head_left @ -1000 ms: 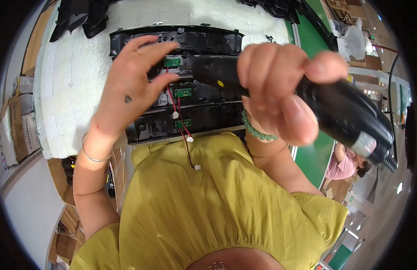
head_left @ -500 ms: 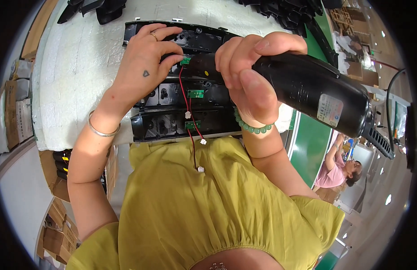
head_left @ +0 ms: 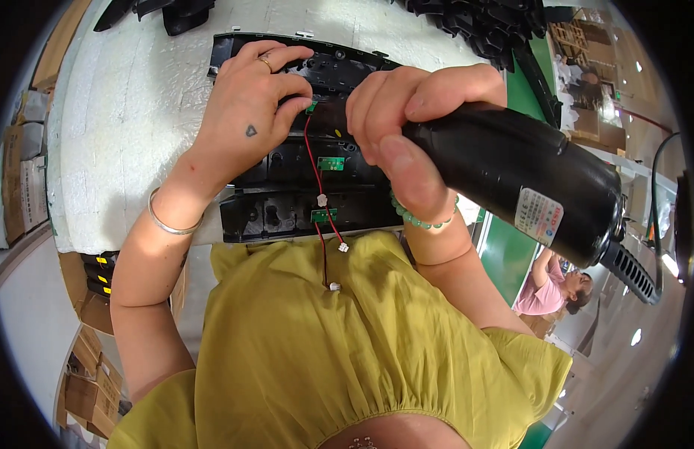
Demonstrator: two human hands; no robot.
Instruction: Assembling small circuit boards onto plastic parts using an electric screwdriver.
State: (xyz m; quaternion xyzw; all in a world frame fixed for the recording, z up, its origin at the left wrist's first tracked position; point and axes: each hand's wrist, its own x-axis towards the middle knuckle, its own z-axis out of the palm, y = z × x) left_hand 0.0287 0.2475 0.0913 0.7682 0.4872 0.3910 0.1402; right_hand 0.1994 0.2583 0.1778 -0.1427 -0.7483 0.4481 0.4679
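Observation:
My right hand (head_left: 407, 142) wraps round a black corded electric screwdriver (head_left: 534, 179), its body slanting down to the right. The tip is hidden behind my fingers. Thumb and index finger of my left hand (head_left: 246, 123) close on the edge of a small green circuit board (head_left: 312, 108) with a red wire, on a black plastic panel mostly covered by my hands. Nearer me, two similar panels (head_left: 276, 166) (head_left: 272, 215) each carry a green board (head_left: 331, 164) (head_left: 323, 215). Wires end in white connectors (head_left: 322, 200), one resting on my yellow-green top.
The panels lie on a table covered in white foam sheeting (head_left: 137, 150). Another black panel (head_left: 347, 71) lies at the far side. Black plastic parts (head_left: 474, 30) are heaped at the far right. Cardboard boxes (head_left: 92, 389) stand at lower left. A person in pink (head_left: 545, 292) is at the right.
The screwdriver's rear end has swung down toward me, so it tilts more steeply. My left hand keeps its hold on the board; the panels have shifted slightly in view.

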